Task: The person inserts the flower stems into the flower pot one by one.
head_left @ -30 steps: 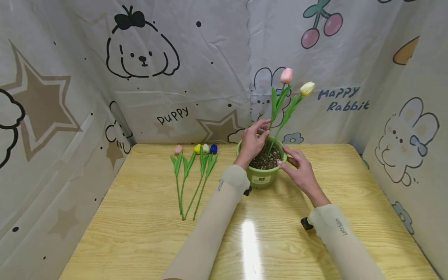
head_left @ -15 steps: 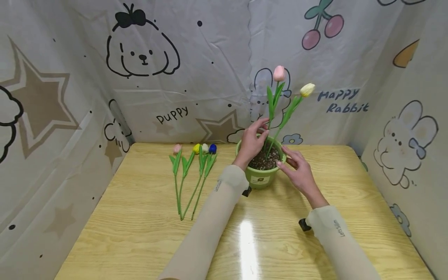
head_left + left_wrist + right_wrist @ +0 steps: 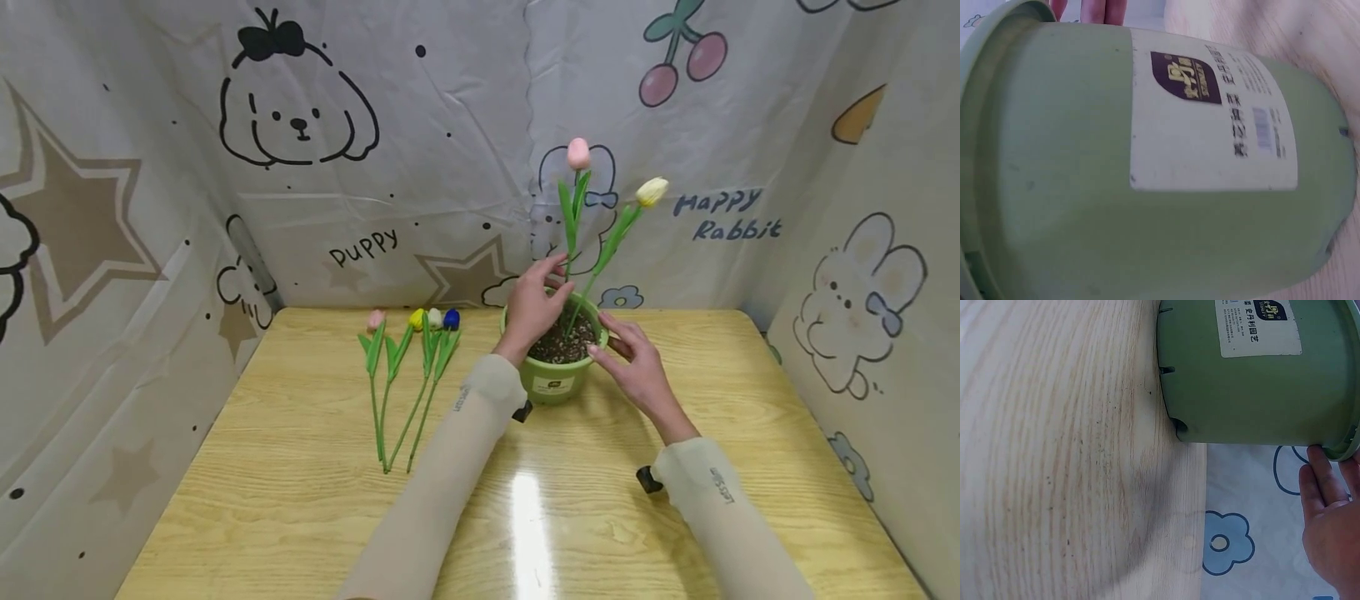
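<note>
A pink artificial tulip (image 3: 578,154) rises almost upright from the green flower pot (image 3: 555,387), its lower stem pinched by my left hand (image 3: 532,307) above the soil (image 3: 558,348). A pale yellow tulip (image 3: 651,192) stands in the same pot, tilted to the right. With thumb and fingers, my right hand (image 3: 637,367) grips the pot's right rim; some fingers (image 3: 1324,478) lie under the rim in the right wrist view. The labelled pot wall (image 3: 1072,137) fills the left wrist view, which does not show the stem.
Several more tulips lie side by side at the left of the wooden table (image 3: 300,500): a pink one (image 3: 376,320), a yellow one (image 3: 417,319), a white one (image 3: 435,318) and a blue one (image 3: 451,320). A printed curtain (image 3: 450,167) hangs behind the table and along its sides.
The pink tulip's bloom has swung left, from leaning right to nearly upright, with my left hand still at its stem. My right hand stays on the pot rim.
</note>
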Demonstrator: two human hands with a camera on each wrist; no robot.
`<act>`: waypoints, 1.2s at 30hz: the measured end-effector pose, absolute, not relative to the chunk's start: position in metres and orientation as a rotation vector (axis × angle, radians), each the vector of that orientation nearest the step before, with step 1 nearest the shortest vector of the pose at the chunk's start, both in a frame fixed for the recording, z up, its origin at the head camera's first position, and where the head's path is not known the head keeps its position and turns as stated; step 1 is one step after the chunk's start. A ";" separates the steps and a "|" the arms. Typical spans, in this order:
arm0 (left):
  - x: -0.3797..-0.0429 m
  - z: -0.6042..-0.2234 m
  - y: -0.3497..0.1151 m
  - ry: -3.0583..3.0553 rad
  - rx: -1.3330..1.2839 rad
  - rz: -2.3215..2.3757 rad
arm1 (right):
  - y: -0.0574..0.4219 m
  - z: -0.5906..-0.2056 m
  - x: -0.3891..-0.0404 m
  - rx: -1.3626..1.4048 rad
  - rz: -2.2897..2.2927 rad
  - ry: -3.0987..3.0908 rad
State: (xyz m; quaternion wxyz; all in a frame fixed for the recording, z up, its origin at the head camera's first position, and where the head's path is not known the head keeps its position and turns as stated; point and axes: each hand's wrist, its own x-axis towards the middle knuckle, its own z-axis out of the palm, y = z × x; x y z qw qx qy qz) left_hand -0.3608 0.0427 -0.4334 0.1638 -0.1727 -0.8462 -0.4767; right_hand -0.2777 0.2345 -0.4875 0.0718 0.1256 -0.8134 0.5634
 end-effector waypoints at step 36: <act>-0.316 -0.428 -0.150 -2.308 -0.152 -1.611 | 0.232 -0.489 -0.277 0.366 1.695 -2.446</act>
